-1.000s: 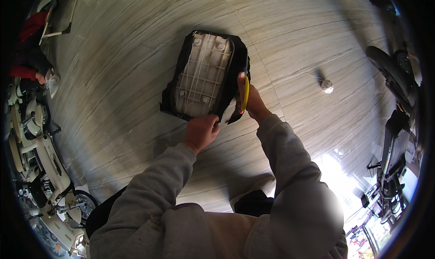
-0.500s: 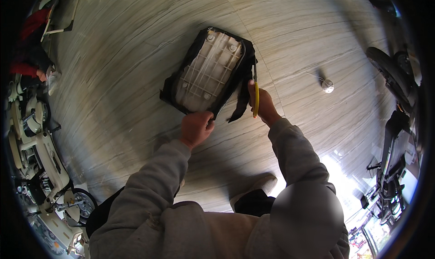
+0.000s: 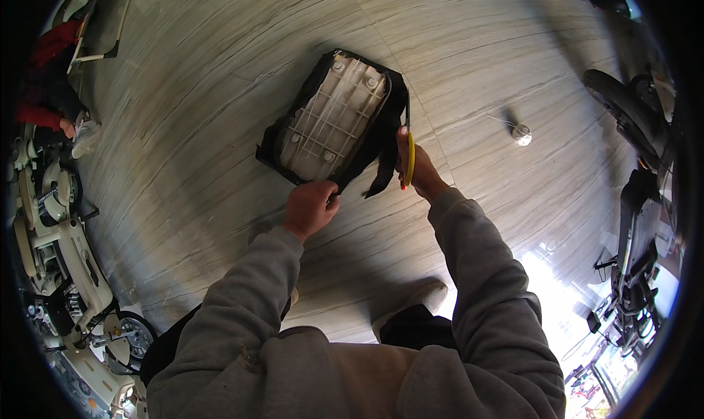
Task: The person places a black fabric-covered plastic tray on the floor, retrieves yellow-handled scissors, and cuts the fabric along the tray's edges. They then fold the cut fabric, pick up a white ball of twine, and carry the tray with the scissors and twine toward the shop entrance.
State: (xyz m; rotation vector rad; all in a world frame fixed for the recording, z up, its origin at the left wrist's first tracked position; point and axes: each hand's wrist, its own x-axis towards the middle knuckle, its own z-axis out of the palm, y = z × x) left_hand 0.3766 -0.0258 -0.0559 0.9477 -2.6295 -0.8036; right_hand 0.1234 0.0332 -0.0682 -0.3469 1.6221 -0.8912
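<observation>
An upside-down seat (image 3: 334, 115), likely off a scooter, lies on the floor in front of me, its pale ribbed plastic base facing up. Black cover material (image 3: 273, 142) wraps its sides, and a loose strip (image 3: 383, 175) of it hangs off the near right corner. My left hand (image 3: 311, 208) is closed on the cover's edge at the near end. In my right hand (image 3: 419, 171) are yellow-handled scissors (image 3: 410, 159), gripped by the handles, their dark blades pointing away along the seat's right side. The blade tips are hard to make out against the black material.
A small whitish ball-like thing (image 3: 521, 134) with a thin strand lies on the floor to the right. Pale scooters (image 3: 77, 261) line the left side; a dark tyre (image 3: 623, 111) and more bikes stand at right. Another person in red sleeves (image 3: 44, 115) is at the far left.
The seat, both hands and the scissors sit slightly further left in view, as does the floor around them. Both grips look the same; the cut strip still hangs at the near right.
</observation>
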